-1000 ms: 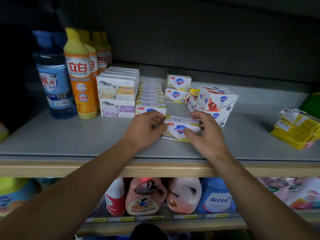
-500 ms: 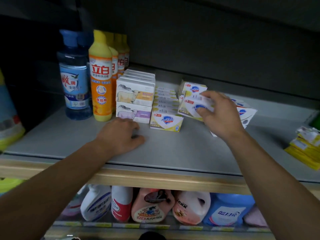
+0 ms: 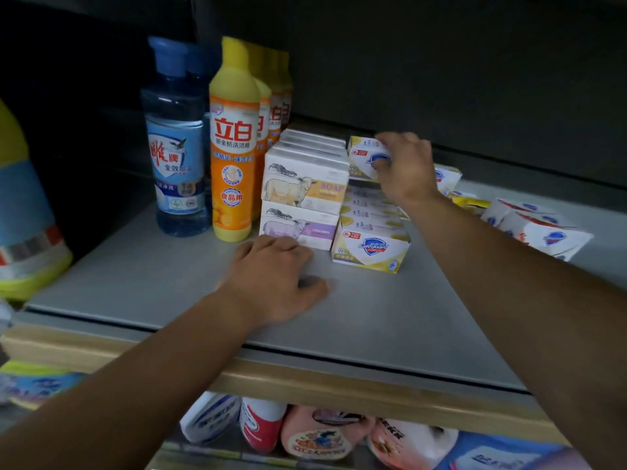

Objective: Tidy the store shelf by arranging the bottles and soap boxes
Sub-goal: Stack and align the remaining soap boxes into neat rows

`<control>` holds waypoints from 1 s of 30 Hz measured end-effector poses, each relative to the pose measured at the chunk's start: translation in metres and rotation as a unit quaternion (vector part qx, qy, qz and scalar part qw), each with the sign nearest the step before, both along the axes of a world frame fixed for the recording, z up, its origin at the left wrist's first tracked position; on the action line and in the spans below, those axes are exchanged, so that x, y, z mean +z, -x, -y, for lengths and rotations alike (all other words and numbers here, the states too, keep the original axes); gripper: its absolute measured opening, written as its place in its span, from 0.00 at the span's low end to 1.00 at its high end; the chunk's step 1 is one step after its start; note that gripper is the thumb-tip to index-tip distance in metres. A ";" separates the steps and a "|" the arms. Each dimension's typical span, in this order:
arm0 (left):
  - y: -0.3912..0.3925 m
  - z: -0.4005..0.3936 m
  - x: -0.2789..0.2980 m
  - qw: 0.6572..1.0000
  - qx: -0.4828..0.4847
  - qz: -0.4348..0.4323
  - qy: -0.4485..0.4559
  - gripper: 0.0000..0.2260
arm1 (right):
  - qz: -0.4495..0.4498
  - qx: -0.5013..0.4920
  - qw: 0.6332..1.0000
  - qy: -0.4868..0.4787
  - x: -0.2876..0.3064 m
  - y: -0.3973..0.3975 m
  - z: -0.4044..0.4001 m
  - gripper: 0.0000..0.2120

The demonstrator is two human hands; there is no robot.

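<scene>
Pinching a soap box [image 3: 364, 157] in the right hand [image 3: 405, 171] grip, left hand [image 3: 274, 283] flat on shelf [image 3: 390, 320]

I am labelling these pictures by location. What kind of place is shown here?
Most likely a shop aisle for cleaning goods. Many identical Safeguard soap boxes lie in a row, yellow dish-soap bottles queue front to back, and the lower shelf holds detergent jugs.

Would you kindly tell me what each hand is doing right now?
Left hand: open, resting palm-down on the grey shelf board, holding nothing.
Right hand: gripping a white-and-yellow cardboard soap box.
</scene>
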State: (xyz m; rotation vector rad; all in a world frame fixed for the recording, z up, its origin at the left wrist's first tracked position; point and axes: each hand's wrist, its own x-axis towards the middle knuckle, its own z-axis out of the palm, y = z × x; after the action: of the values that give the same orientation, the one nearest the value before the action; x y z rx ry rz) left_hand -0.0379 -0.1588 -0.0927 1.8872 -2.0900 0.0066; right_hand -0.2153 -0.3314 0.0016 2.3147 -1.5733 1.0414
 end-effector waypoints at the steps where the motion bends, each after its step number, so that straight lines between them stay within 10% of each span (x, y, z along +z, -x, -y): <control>1: 0.000 0.000 0.000 1.000 0.000 -0.002 -0.003 0.38 | -0.014 -0.009 1.000 -0.007 -0.002 -0.003 0.005 0.20; 11: 0.001 0.001 0.001 1.000 0.002 -0.015 -0.021 0.34 | -0.079 -0.026 0.992 -0.100 -0.004 0.001 0.006 0.30; 21: 0.006 -0.012 0.012 1.000 0.008 -0.023 -0.003 0.32 | 0.044 0.002 0.996 -0.080 -0.020 0.062 -0.093 0.25; 30: 0.038 -0.026 0.054 0.977 -0.082 -0.121 0.153 0.14 | -0.110 -0.020 0.965 -0.236 -0.085 0.123 -0.147 0.27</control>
State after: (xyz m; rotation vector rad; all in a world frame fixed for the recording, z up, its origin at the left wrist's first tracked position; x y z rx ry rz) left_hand -0.0760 -0.1328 -0.0383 1.4555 -1.9453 0.0556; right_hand -0.3386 -0.1842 -0.0837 2.5577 -1.9261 0.4053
